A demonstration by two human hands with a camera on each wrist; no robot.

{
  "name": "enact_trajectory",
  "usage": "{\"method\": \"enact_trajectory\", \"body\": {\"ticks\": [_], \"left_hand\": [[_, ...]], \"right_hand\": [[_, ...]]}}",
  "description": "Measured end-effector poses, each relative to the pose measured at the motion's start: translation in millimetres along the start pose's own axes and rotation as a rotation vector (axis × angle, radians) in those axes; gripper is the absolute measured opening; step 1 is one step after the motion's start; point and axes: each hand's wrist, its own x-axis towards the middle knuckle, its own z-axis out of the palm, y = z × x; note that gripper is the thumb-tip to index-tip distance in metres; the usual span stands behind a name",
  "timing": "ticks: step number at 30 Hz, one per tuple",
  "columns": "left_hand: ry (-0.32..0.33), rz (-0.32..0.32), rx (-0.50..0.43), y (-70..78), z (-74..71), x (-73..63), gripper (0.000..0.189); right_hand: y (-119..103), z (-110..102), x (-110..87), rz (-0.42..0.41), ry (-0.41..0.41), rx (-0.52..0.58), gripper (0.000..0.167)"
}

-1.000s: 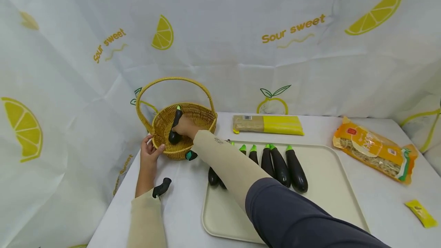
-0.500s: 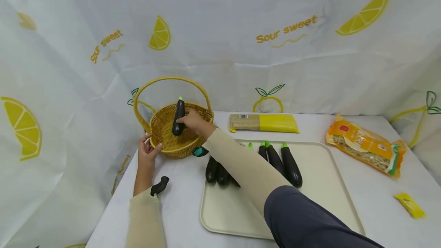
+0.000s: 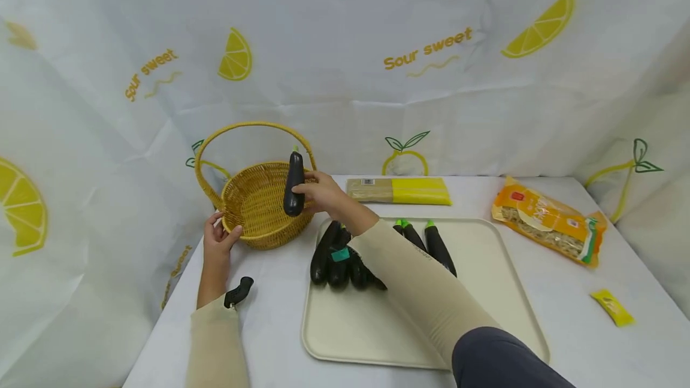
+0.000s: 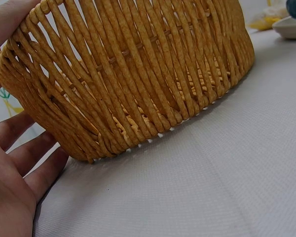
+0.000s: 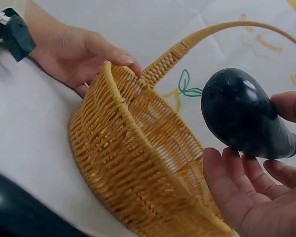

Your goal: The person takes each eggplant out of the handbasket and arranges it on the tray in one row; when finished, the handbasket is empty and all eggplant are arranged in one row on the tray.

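Observation:
My right hand [image 3: 327,196] holds a dark eggplant [image 3: 294,187] upright, its green stem end up, over the right side of a wicker basket [image 3: 256,202]. In the right wrist view, thumb and fingers pinch this eggplant [image 5: 241,111] from both sides, above the basket rim. My left hand [image 3: 218,250] holds the basket's left side, thumb at the rim and the other fingers against the outer wall. The basket's woven inside shows bare in the head view. Several more eggplants [image 3: 319,256] lie on a beige tray [image 3: 356,334], some partly hidden by my right forearm.
Behind the tray lies a yellow-and-tan flat packet [image 3: 399,190]. An orange snack-style bag [image 3: 550,223] and a small yellow sachet [image 3: 613,308] lie on the table to the right. A printed white curtain stands close behind the basket.
My right hand has raised the eggplant from inside the basket and moved it right, toward the tray side. My left hand has stayed on the basket. The head view has turned slightly right.

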Motion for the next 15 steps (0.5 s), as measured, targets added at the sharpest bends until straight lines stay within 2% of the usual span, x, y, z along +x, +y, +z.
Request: {"method": "enact_trajectory", "body": {"ticks": [6,10,15], "left_hand": [[-0.004,-0.026,-0.008,-3.1,-2.1,-0.3,0.058],[-0.002,-0.048,0.005,2.9,1.7,-4.3,0.058],[0.002,-0.039,0.022,11.8,5.4,-7.1,0.059]], "right_hand": [[10.8,-33.6,-31.5,-0.042,-0.010,-0.082,0.056],[18.2,-63.0,-57.8,-0.052,0.006,-0.122,0.055],[28.7,-100.2,-88.8,-0.095,0.061,-0.177,0.055]]}}
